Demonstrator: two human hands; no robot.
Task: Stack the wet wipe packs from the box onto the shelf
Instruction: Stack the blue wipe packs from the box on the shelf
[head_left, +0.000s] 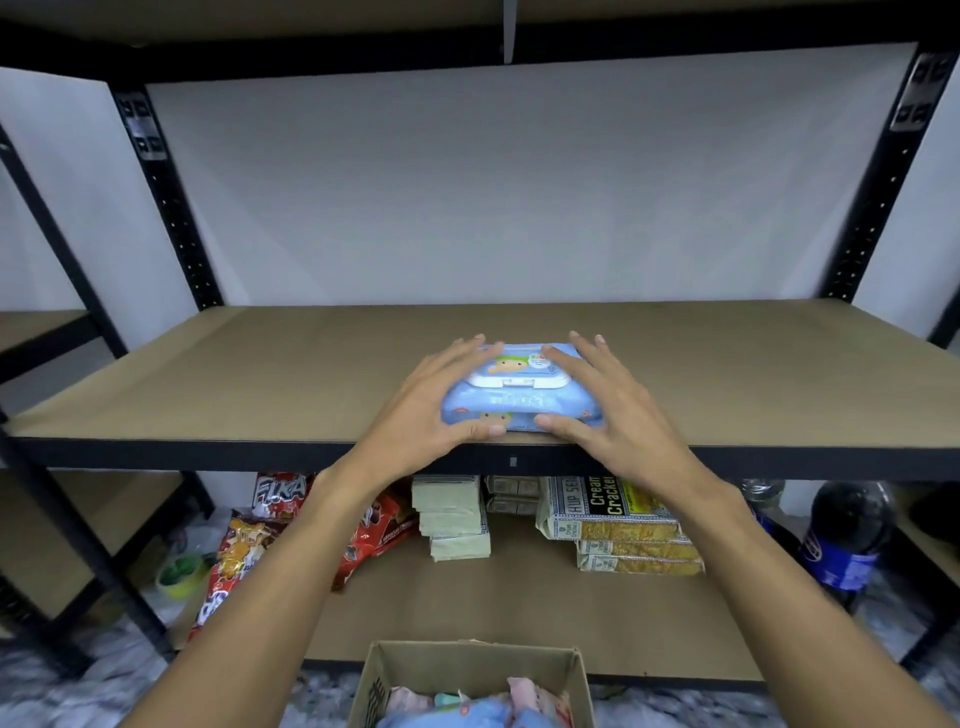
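Left hand (431, 402) and right hand (621, 413) clasp the wipe pack (519, 401) — grips curled round it.

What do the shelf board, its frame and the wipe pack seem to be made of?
The shelf board looks like matte brown fibreboard: no grain. The frame is probably black painted metal, with punched holes. The wipe pack looks like soft glossy blue plastic film with a stiff white flip lid.

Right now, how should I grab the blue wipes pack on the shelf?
Hold the wipes pack by its two short ends, one hand from each side. It lies flat on the shelf, lid up, long side toward you, likely too wide for one hand.
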